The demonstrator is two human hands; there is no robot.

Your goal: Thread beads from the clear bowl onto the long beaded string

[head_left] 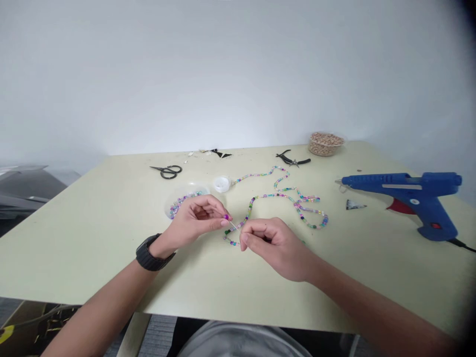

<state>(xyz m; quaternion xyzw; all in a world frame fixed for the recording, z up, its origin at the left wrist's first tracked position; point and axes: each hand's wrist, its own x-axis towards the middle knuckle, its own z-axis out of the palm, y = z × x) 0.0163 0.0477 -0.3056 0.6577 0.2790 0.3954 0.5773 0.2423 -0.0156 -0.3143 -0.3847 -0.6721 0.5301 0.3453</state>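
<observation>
Between the thumb and forefinger of my left hand (199, 218) is a purple bead (226, 217). My right hand (277, 245) pinches a thin pale thread (234, 226), whose far end reaches the bead; whether it passes through the hole is too small to tell. A long string of multicoloured beads (275, 195) winds over the table behind and between my hands. Partly hidden by my left hand, a clear bowl (169, 201) holds loose beads (182, 202). A small white round container (222, 184) stands by the far end of the bead string.
Black-handled scissors (167, 171) lie at the back left of the table (92, 248), with dark scraps (222, 154) farther back. Black pliers (292, 159) and a tub of brown pellets (326, 144) are at the back right. A blue glue gun (416, 191) lies right, its cord trailing off.
</observation>
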